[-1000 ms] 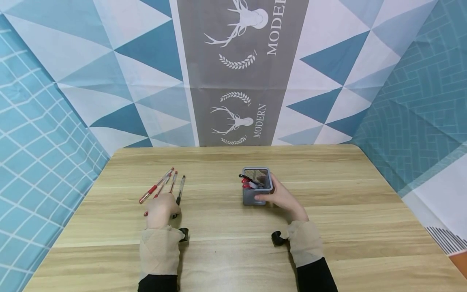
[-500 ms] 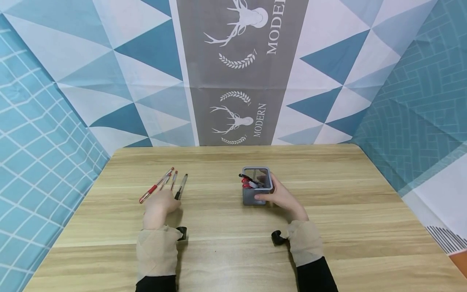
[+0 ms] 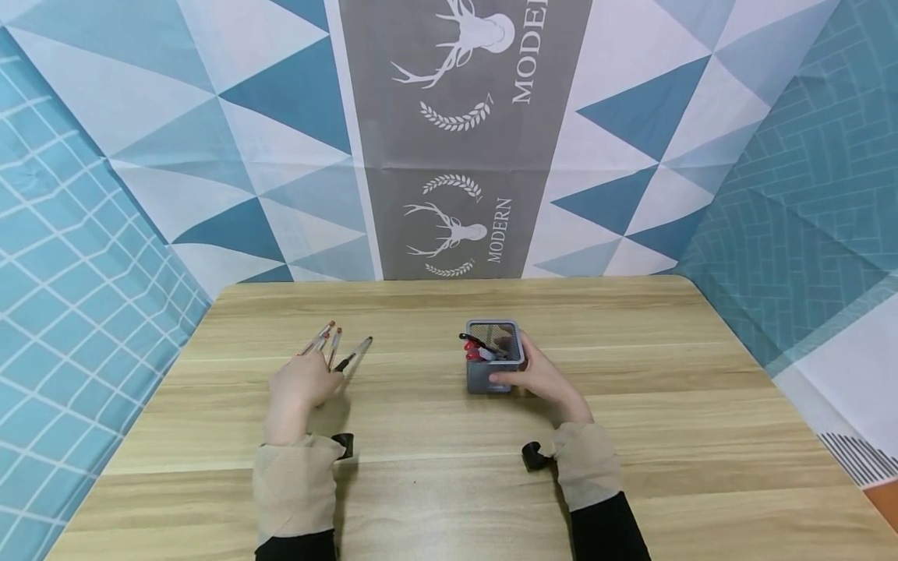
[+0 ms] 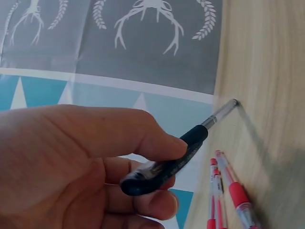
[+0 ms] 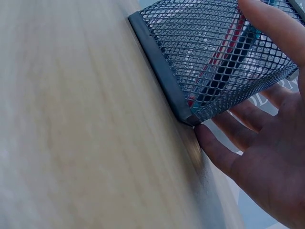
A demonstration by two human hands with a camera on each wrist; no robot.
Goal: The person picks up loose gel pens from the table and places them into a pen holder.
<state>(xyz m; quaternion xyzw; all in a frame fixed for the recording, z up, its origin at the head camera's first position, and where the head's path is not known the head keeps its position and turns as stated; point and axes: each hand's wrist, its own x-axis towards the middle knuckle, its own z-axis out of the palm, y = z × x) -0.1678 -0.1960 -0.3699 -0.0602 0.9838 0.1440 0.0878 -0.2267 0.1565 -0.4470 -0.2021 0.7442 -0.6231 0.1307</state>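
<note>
My left hand (image 3: 303,389) pinches a black pen (image 4: 196,135) between thumb and fingers, over the left part of the table. The pen's clear end points away from the hand, tilted toward the tabletop. Several red pens (image 4: 239,194) lie on the wood beneath and beyond that hand, partly hidden by it in the head view. Near the middle, a dark metal mesh pen holder (image 3: 484,381) stands upright, gripped round its right side by my right hand (image 3: 549,383). Pens with red and black ends (image 3: 474,354) lean inside it toward the left rim.
The wooden table (image 3: 435,475) spreads out around both hands. A patterned blue, white and grey cloth (image 3: 452,140) hangs behind its far edge. Blue cloths line the left and right sides.
The left hand has lifted the black pen from among the red pens, moving slightly left and away from me. The pen's far end has swung right. The right hand and pen holder stay put.
</note>
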